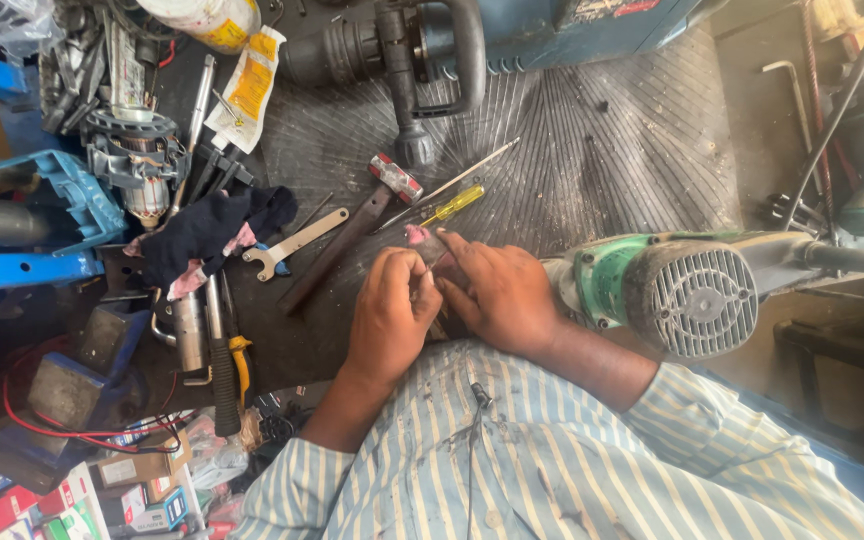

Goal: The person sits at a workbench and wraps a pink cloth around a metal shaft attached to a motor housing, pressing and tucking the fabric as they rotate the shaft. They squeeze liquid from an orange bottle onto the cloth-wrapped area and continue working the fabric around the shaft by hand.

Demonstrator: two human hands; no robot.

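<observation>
Pink, small and partly hidden, a little object sits pinched at the fingertips where both hands meet over the dark ribbed rubber mat. The left hand is curled closed around something thin, its knuckles turned up; what it grips below the fingers cannot be made out. The right hand is closed too, its fingers pressing against the pink object from the other side, so the two hands touch. Just beside the right wrist lies a green and grey power tool with a round slotted vent. Above the hands, on the mat, rest a yellow-handled screwdriver, a hammer with a red and silver head and a dark wooden handle, and a flat silver spanner. A dark blue rag is bunched to the left of the spanner. At the top edge stands a large black and blue rotary hammer drill. Both sleeves are pale blue with white stripes.
</observation>
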